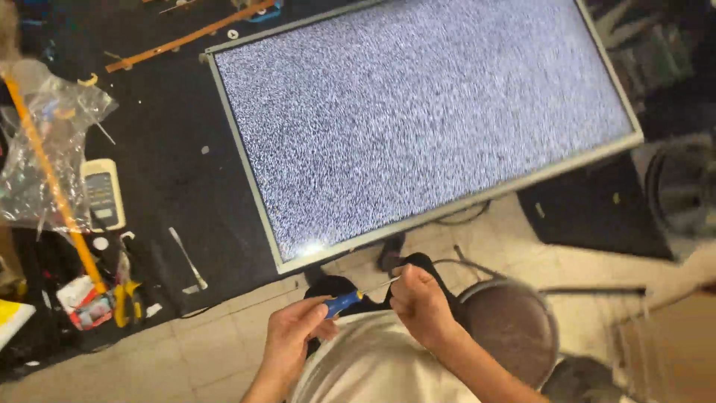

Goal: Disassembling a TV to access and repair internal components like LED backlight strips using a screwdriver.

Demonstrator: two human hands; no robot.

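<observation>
A large flat display panel (425,123) fills the view from twelve to three o'clock, lying face-up and showing grey static, so it is powered while it lies flat on a dark work mat (175,134). At six o'clock, on the pale tiled floor (224,328), a round brown stool (514,328) stands just beside the person's knees. At nine o'clock a crumpled clear plastic bag (41,142) lies across a long orange strip (52,179), with a pale remote control (103,194) just beside it at its three o'clock. Yellow-handled pliers (127,295) lie at eight o'clock.

The left hand (294,336) wraps its fingers closed around the blue handle of a small screwdriver (344,302), which sits level at six o'clock, just below the panel's near edge. The right hand (421,298) pinches the thin metal shaft near its tip, seemingly steadying or checking it.
</observation>
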